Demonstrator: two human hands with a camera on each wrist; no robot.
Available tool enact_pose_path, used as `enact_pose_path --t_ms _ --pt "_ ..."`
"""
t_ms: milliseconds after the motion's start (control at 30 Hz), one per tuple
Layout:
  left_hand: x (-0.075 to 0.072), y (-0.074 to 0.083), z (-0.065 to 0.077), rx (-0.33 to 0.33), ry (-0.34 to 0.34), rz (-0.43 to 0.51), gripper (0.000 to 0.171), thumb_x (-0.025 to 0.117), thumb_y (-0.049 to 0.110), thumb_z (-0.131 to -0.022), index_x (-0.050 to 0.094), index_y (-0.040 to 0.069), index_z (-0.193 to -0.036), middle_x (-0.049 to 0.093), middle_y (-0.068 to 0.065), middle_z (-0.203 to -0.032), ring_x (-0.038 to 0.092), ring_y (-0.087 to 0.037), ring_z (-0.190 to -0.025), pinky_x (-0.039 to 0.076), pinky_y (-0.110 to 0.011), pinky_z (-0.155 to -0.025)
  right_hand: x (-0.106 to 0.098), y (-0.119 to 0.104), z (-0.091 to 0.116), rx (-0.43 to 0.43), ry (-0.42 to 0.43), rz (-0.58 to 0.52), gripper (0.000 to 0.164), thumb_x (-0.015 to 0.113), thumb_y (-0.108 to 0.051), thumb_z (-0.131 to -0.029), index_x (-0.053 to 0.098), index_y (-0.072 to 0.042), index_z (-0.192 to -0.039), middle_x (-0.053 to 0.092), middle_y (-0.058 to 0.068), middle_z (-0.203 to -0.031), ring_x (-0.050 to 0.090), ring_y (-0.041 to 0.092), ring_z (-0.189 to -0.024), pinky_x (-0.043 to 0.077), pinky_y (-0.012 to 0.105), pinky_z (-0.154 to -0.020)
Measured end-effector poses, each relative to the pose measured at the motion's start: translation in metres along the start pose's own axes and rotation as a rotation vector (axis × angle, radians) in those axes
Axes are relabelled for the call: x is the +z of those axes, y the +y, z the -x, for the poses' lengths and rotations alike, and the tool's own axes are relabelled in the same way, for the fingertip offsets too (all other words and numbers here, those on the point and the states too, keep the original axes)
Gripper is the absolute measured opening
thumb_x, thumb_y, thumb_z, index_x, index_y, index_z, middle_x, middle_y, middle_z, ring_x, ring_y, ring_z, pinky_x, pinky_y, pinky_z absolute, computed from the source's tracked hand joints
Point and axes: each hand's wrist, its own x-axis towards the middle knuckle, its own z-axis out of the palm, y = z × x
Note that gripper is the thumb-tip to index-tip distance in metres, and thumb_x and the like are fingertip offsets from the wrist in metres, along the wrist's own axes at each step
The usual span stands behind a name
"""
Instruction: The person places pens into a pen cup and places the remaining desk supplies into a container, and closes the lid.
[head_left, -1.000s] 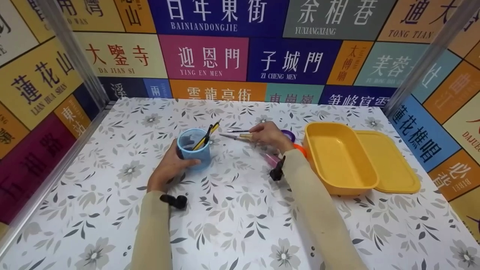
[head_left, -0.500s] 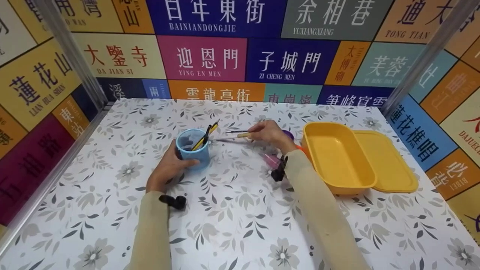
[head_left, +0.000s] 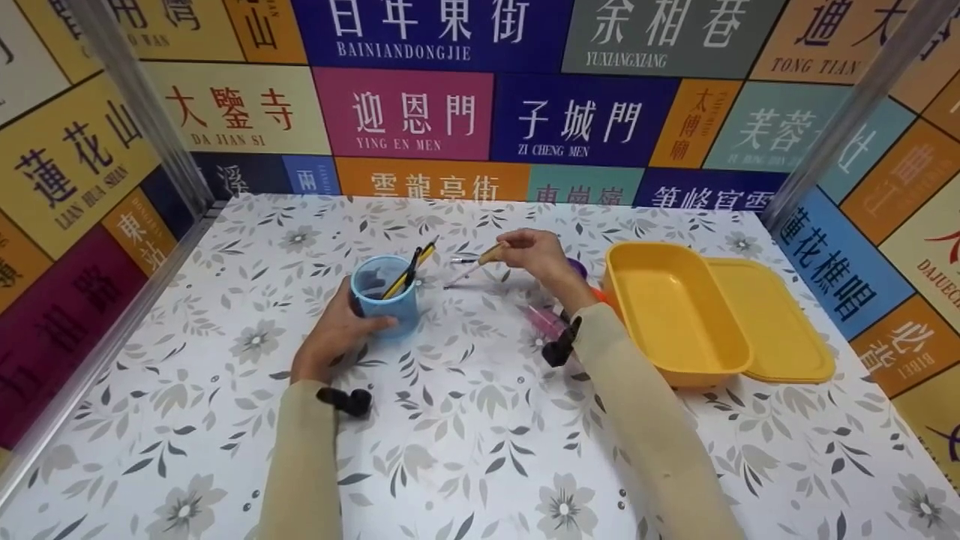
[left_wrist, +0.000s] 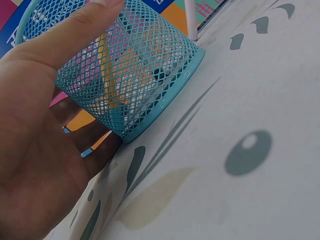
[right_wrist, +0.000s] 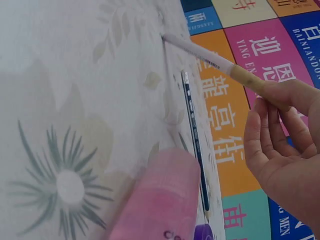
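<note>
Lining the back and both sides, walls [head_left: 435, 112] of rectangular printed panels in navy, magenta, orange, yellow and teal carry Chinese characters with Latin lettering beneath. Before them spreads a broad white surface [head_left: 450, 450] patterned with grey leaves and pale flowers, flanked at its far corners by greyish, glossy upright posts [head_left: 840, 120]. Two beige sleeves [head_left: 652, 420] reach in over the near edge, each with a small black camera [head_left: 352, 401] at the wrist. Towards the right of the surface stands an open yellow rounded-rectangular box [head_left: 679, 315], with a flat yellow lid [head_left: 784, 322] lying just beside it. The left hand [head_left: 341, 330] is wrapped round a light-blue round mesh cup [head_left: 397, 306], thumb across the near side; the cup stands on the left half of the surface. The right hand [head_left: 534, 251] hangs between cup and box, thumb and finger pinching the tan end of a slim pale-shafted pen [right_wrist: 215, 59], which slants down to the left; whether its tip touches the surface, I cannot tell. Below that hand lies a translucent pink cylindrical container [head_left: 546, 321]; purple [head_left: 577, 268] and orange [head_left: 600, 295] items show partly behind the right forearm. A thin dark pencil-like stick [right_wrist: 194, 135] lies near the pen, and a yellow-and-black pencil [head_left: 425, 253] leans out of the cup.
</note>
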Motion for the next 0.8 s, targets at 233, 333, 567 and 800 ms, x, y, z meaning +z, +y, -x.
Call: enact_pose_path --t_ms 233,333,567,800 --pt "-0.001 -0.004 0.001 0.063 -0.017 0.026 0.112 0.091 0.029 -0.072 0.02 0.02 -0.158 0.036 -0.006 -0.159 0.03 -0.026 -0.15 0.019 -0.048 -0.128 0.007 -0.001 0.006 -0.051 -0.027 -0.144 0.033 0.067 -0.012 -0.096 0.065 -0.007 -0.128 0.067 -0.001 -0.11 0.067 0.014 -0.105 0.056 0.036 -0.1" --pt "-0.001 -0.005 0.001 0.089 -0.022 0.052 0.11 0.091 0.026 -0.073 0.021 0.018 -0.158 0.037 -0.007 -0.158 0.032 -0.026 -0.149 0.021 -0.047 -0.128 0.011 -0.004 0.009 -0.072 -0.027 -0.215 0.034 0.067 -0.012 -0.096 0.064 -0.006 -0.129 0.066 -0.001 -0.11 0.066 0.016 -0.107 0.056 0.037 -0.1" --pt "-0.001 -0.003 0.0 0.069 -0.008 0.037 0.114 0.093 0.034 -0.068 0.023 0.022 -0.157 0.038 -0.004 -0.158 0.032 -0.024 -0.149 0.018 -0.046 -0.129 0.021 -0.015 0.016 -0.108 0.004 -0.328 0.03 0.068 -0.009 -0.095 0.065 -0.003 -0.124 0.069 0.007 -0.114 0.069 0.016 -0.099 0.06 0.038 -0.095" --pt "-0.001 -0.001 0.0 0.048 -0.01 0.023 0.12 0.094 0.038 -0.066 0.019 0.023 -0.159 0.035 -0.003 -0.161 0.027 -0.025 -0.153 0.012 -0.049 -0.13 0.03 -0.024 0.025 -0.171 0.002 -0.391 0.021 0.069 -0.007 -0.093 0.067 -0.003 -0.113 0.072 0.001 -0.098 0.071 0.015 -0.085 0.061 0.04 -0.088"
